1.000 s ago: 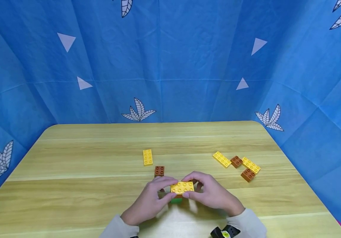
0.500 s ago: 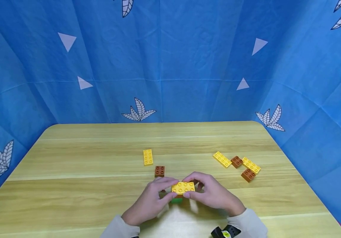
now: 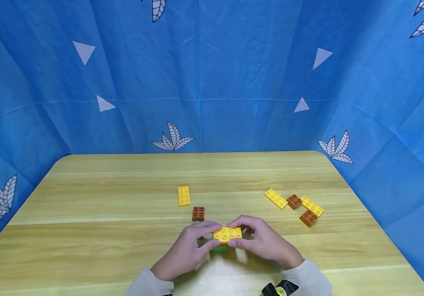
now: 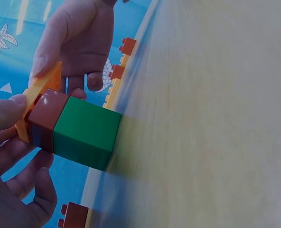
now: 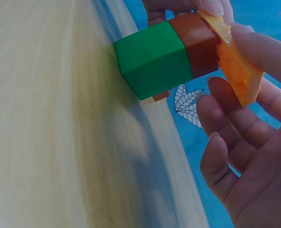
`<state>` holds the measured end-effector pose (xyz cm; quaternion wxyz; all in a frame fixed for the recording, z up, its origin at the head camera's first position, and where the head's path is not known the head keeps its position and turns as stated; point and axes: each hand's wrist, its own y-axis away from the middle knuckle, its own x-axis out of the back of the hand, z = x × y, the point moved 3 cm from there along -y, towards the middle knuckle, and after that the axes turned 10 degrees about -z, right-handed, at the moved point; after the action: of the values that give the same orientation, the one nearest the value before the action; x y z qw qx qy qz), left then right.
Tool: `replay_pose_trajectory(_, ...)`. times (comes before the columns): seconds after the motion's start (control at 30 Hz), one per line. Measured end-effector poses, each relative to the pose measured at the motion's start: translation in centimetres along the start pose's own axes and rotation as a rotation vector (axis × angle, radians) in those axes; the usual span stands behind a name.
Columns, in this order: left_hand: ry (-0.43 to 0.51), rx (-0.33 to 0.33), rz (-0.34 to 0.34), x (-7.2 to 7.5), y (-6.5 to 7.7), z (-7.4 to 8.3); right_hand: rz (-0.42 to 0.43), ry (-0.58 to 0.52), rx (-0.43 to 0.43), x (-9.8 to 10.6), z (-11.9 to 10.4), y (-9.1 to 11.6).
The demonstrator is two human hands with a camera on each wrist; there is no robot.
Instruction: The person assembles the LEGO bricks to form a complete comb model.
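In front of the person stands a small stack: a green block (image 4: pixel 87 133) at the bottom, a brown brick (image 4: pixel 48 116) on it, and a flat yellow eight-stud brick (image 3: pixel 227 234) on top. The yellow brick reaches out past the brown one on the right, its hollow underside showing in the right wrist view. My left hand (image 3: pixel 186 246) pinches its left end between thumb and fingers. At the other end my right hand (image 3: pixel 260 240) pinches the same yellow brick (image 5: pixel 238 66). Studs of the brown brick show in a narrow gap under it.
Behind the left hand lie a brown four-stud brick (image 3: pixel 198 213) and a yellow brick (image 3: pixel 184 196). To the right, two yellow bricks (image 3: pixel 276 198) and two brown bricks (image 3: pixel 308 218) lie close together on the wooden table (image 3: pixel 104 197). A blue patterned cloth (image 3: pixel 234 82) hangs around it.
Almost nothing differs. Both hands keep their pinch on the yellow brick, and the stack and the loose bricks stay where they were.
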<state>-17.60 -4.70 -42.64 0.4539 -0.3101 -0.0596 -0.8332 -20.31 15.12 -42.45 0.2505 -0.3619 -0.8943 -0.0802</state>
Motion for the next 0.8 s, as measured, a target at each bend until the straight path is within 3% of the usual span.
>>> replay_pose_trajectory(0.53, 0.021, 0.019, -0.016, 0.1, -0.04, -0.19, 0.004, -0.04, 0.029, -0.11, 0.44, -0.01)
replay_pose_trajectory(0.8, 0.049, 0.029, -0.009, 0.1, 0.09, -0.4, 0.027, 0.002, 0.027, -0.35, 0.36, -0.14)
